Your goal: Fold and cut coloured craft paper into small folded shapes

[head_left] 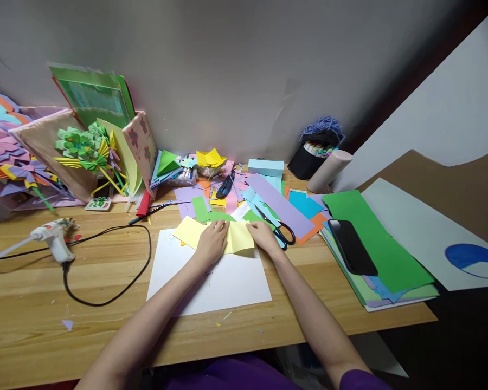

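A pale yellow strip of paper [241, 238] lies across a white sheet [223, 284], with an upright crease and its right part lifted slightly. My left hand [212, 241] rests on the middle of the strip, fingers stretched out and pressing near the crease. At the strip's right end, my right hand [263, 236] pinches the edge between thumb and curled fingers. Black-handled scissors [285, 233] lie just beyond my right hand, partly over paper scraps. The left end of the yellow strip [187, 232] sticks out beside my left hand.
On the left lies a hot glue gun [56, 241] with a looping black cord [149, 254]. Coloured scraps and a utility knife [226, 186] spread behind the sheet. To the right, a phone [352, 246] sits on stacked green paper [390, 254], near a pen holder [309, 161].
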`<state>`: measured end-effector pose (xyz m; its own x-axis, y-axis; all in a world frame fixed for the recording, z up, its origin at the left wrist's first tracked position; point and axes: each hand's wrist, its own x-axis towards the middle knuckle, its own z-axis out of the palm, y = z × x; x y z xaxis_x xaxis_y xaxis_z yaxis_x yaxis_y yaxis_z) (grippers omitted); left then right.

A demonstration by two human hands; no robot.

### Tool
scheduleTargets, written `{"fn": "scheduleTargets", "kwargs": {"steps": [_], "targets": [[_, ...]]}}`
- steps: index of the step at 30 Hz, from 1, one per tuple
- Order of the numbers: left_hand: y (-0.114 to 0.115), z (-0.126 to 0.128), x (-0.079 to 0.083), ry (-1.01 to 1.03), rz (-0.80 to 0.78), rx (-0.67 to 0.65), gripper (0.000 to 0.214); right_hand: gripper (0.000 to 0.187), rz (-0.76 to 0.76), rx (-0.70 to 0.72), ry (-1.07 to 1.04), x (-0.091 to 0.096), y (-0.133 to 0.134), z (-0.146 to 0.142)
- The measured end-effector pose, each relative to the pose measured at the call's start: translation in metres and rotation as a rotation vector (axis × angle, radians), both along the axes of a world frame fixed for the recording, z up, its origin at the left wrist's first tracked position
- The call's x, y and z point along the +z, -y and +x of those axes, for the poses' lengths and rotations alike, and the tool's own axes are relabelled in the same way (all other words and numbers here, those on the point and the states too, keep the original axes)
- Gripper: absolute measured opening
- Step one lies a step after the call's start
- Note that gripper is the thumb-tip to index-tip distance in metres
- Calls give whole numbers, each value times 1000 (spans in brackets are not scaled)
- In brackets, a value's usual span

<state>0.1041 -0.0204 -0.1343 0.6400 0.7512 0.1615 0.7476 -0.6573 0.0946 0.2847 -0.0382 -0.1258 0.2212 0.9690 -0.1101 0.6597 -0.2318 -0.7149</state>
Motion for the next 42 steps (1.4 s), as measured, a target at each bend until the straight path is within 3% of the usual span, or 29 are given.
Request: {"fn": "scheduleTargets", "kwargs": {"steps": [7,14,21,28,35,42], "targets": [[0,1,1,-15,3,8,45,33,-96,16,-72,0,9,0],[8,-3,-2,59,-26,9,44,34,-38,64,-41,4,10,1],[19,-7,-13,101,-118,-11,49,38,-26,-25,-30,1,11,-1],[18,-8,-15,107,-111,-2,49,38,-53,-75,-87,0,23,-2],[19,-5,-15,107,-109,16,51,26,-137,30,-452,-2,33,0],[20,-3,-13,103,-131,38,51,21,-137,-101,-484,-12,40,-7]]}}
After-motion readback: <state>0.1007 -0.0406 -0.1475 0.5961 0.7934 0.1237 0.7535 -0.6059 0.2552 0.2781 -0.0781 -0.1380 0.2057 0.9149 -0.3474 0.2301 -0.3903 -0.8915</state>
